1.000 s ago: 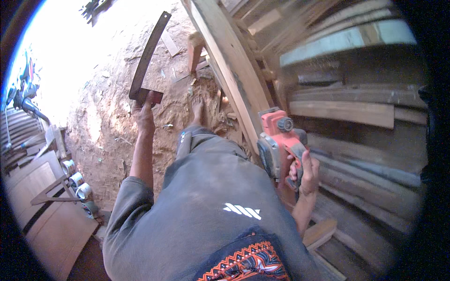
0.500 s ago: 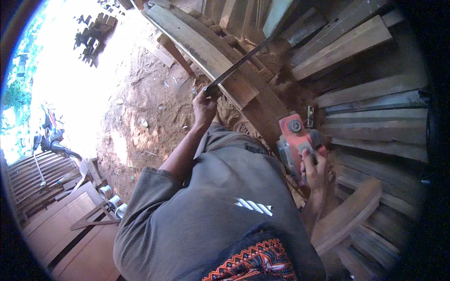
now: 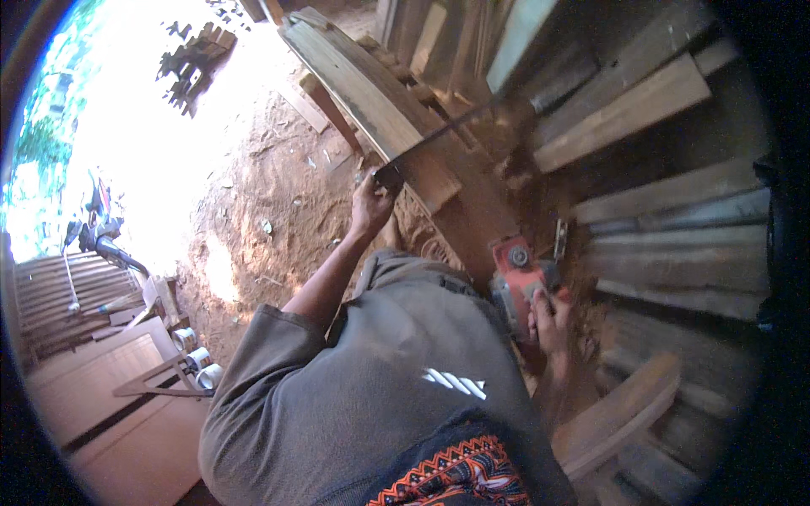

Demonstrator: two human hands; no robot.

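My right hand (image 3: 553, 322) is closed round the handle of a red and grey electric hand planer (image 3: 516, 271), which has a round dark knob at its front. The planer is close to the right side of my body, at the near end of a long brown plank (image 3: 472, 228). My left hand (image 3: 371, 207) grips one end of a long, thin, dark strip (image 3: 439, 135), wider at my fingers. That strip reaches across a pale, shorter board (image 3: 354, 84) on the bench; its far end is blurred. I cannot tell whether it touches the wood.
Many planks (image 3: 624, 110) lie stacked along the right, with a curved wooden piece (image 3: 620, 413) below them. Sandy ground (image 3: 261, 211) spreads to the left. Door-like panels (image 3: 110, 363), several cans (image 3: 198, 358), a motorcycle (image 3: 105, 236) and a pile of wood blocks (image 3: 198, 63) stand farther off.
My right hand and the planer have moved back a little toward my body. My left hand has lowered slightly, still holding the strip. The whole view has shifted slightly.
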